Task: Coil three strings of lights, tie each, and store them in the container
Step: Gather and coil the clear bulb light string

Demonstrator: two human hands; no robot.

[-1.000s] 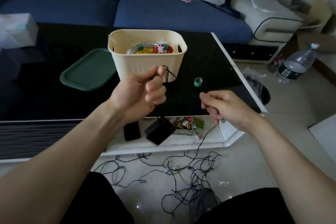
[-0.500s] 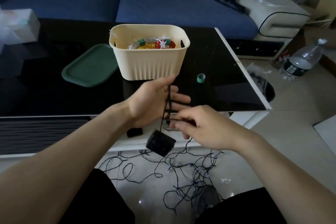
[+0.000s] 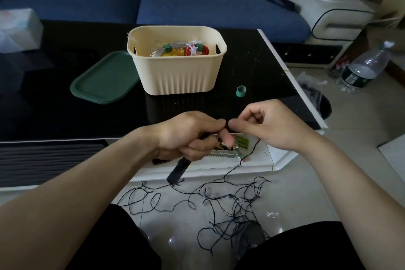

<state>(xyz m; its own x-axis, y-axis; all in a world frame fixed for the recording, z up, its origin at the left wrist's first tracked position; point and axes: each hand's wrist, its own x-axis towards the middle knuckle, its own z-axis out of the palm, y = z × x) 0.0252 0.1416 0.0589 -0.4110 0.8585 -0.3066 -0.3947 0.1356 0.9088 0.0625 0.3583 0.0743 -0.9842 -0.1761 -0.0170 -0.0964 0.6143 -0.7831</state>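
Observation:
My left hand (image 3: 188,133) grips the black string of lights near its end, and the string's black box (image 3: 178,172) hangs below my fist. My right hand (image 3: 267,125) pinches the same wire right next to my left thumb. From there the black string of lights (image 3: 230,201) trails down to a loose tangle on the floor. A cream container (image 3: 177,76) stands on the black table (image 3: 65,116) beyond my hands. Inside it lie coiled strings of lights (image 3: 182,49) bound with green ties. A spare green tie (image 3: 241,91) lies on the table right of the container.
A green lid (image 3: 103,81) lies left of the container. A tissue pack (image 3: 18,30) sits at the far left. Snack wrappers (image 3: 232,149) lie on the table's white lower shelf. A water bottle (image 3: 363,68) and a bin (image 3: 317,103) stand on the floor to the right. A blue sofa (image 3: 197,6) is behind.
My left hand opened with the wire across its fingers, then closed again lower down. My right hand moved left to it and now pinches the wire beside my left thumb.

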